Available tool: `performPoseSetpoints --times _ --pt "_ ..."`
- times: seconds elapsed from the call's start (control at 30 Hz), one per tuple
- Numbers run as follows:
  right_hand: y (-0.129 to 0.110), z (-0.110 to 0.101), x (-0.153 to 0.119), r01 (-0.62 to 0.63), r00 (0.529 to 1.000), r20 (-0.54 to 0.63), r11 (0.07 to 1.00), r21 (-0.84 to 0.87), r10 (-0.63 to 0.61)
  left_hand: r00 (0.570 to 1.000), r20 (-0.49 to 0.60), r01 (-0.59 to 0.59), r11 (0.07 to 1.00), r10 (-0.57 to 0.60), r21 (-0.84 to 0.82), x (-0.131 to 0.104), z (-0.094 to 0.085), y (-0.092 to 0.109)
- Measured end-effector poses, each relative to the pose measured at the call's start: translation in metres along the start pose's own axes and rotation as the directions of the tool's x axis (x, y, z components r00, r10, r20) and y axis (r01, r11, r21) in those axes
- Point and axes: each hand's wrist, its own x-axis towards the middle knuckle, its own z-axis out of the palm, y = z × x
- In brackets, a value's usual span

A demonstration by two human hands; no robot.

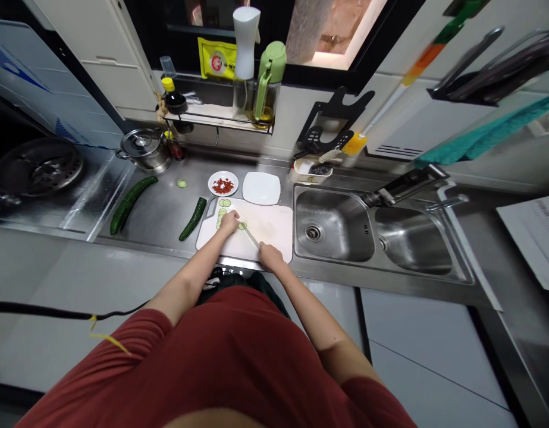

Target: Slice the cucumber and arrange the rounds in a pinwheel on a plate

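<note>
A white cutting board [269,229] lies on the steel counter. My right hand [270,257] is closed round the handle of a knife [251,238], its blade pointing up and left over the board. At the blade's tip is a green cucumber slice [242,226]. My left hand [230,222] is closed just left of that slice, with its fingertips together; what they hold, if anything, is too small to tell. More cucumber slices [222,213] lie along the board's left side. A cut cucumber piece [193,219] rests left of the board, and a whole cucumber [130,204] farther left.
Behind the board stand a plate of chopped red pieces [223,184] and a white square plate [261,188]. A steel pot [144,150] is at the back left, a pan [35,166] at the far left. The double sink [334,223] is on the right, below a wall rack.
</note>
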Motion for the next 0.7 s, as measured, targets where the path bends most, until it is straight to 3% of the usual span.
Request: performPoseSetpoints --times 0.33,0.7 --pt "0.009 0.009 -0.016 -0.025 1.0 0.018 1.0 -0.006 0.026 0.999 -0.012 -0.03 0.999 0.031 0.021 0.0 0.002 -0.002" --pt "-0.002 0.002 -0.003 -0.027 1.0 -0.01 1.0 -0.009 0.027 1.0 0.001 -0.014 0.999 0.014 0.035 -0.002 -0.002 0.001"
